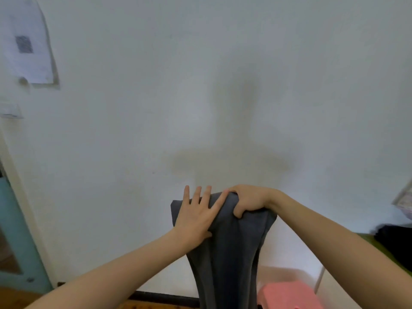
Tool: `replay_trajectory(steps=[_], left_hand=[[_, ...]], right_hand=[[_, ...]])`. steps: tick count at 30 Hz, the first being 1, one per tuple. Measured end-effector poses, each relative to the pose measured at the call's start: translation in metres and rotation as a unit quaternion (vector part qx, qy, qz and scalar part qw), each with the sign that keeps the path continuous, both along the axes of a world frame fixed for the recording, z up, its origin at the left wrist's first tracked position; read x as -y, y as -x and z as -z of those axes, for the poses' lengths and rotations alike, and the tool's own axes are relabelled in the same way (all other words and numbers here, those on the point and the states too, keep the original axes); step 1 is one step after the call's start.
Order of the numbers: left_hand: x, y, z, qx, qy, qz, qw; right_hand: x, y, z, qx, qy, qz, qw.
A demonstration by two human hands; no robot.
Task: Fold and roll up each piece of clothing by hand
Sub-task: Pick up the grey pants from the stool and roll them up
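Garment (227,253) vertical, perhaps folded | right hand (247,201) grips top | left hand (196,217) flat

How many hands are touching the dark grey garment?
2: the left hand lies flat, fingers straight, on the upper left of the dark grey garment; the right hand grips its top edge.
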State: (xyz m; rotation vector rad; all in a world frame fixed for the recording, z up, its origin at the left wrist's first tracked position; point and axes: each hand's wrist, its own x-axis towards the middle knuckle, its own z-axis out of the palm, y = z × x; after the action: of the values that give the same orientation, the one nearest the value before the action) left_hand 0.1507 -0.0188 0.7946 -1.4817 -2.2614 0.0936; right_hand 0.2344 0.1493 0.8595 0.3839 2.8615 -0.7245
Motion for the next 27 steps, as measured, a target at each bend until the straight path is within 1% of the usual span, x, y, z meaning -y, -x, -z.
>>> replay_trajectory(steps=[2,3,5,7,9,11,13,14,17,19,21,23,25,27], left_hand=[[-0.002,0.006,0.003,0.003,-0.037,0.038,0.999],[-0.005,0.008,0.002,0.025,-0.058,0.056,0.996],[-0.01,0.009,-0.004,0.108,-0.077,0.066,0.989],[-0.018,0.01,-0.013,0.187,-0.045,0.049,0.98],[-0.026,0.015,-0.022,0.272,0.009,0.019,0.962],[-0.031,0.022,-0.032,0.376,0.049,-0.001,0.925],[-0.033,0.029,-0.042,0.457,0.069,-0.01,0.887],[-0.033,0.031,-0.048,0.485,0.077,-0.011,0.871],[-0.031,0.037,-0.062,0.555,0.111,-0.001,0.824],[-0.031,0.039,-0.068,0.59,0.162,0.018,0.791],[-0.031,0.038,-0.07,0.619,0.223,0.041,0.752],[-0.03,0.037,-0.07,0.639,0.258,0.06,0.723],[-0.027,0.036,-0.071,0.646,0.268,0.058,0.713],[-0.025,0.036,-0.073,0.635,0.267,0.043,0.723]], right_hand=[[-0.003,-0.002,-0.008,0.056,0.042,-0.008,0.997],[-0.006,-0.003,-0.01,0.087,0.055,-0.01,0.995],[-0.011,-0.003,-0.012,0.135,0.06,-0.014,0.989],[-0.012,-0.006,-0.012,0.144,0.019,-0.017,0.989],[-0.007,-0.011,-0.009,0.097,-0.055,-0.005,0.994],[0.002,-0.02,0.001,-0.008,-0.117,0.005,0.993],[0.014,-0.032,0.021,-0.119,-0.212,0.0,0.97],[0.02,-0.038,0.032,-0.155,-0.257,0.002,0.954],[0.035,-0.047,0.068,-0.187,-0.343,0.034,0.92],[0.038,-0.045,0.083,-0.228,-0.393,0.055,0.889],[0.034,-0.04,0.09,-0.283,-0.403,0.055,0.869],[0.027,-0.038,0.089,-0.351,-0.387,0.044,0.851],[0.023,-0.037,0.088,-0.407,-0.357,0.034,0.84],[0.022,-0.035,0.089,-0.413,-0.321,0.023,0.852]])
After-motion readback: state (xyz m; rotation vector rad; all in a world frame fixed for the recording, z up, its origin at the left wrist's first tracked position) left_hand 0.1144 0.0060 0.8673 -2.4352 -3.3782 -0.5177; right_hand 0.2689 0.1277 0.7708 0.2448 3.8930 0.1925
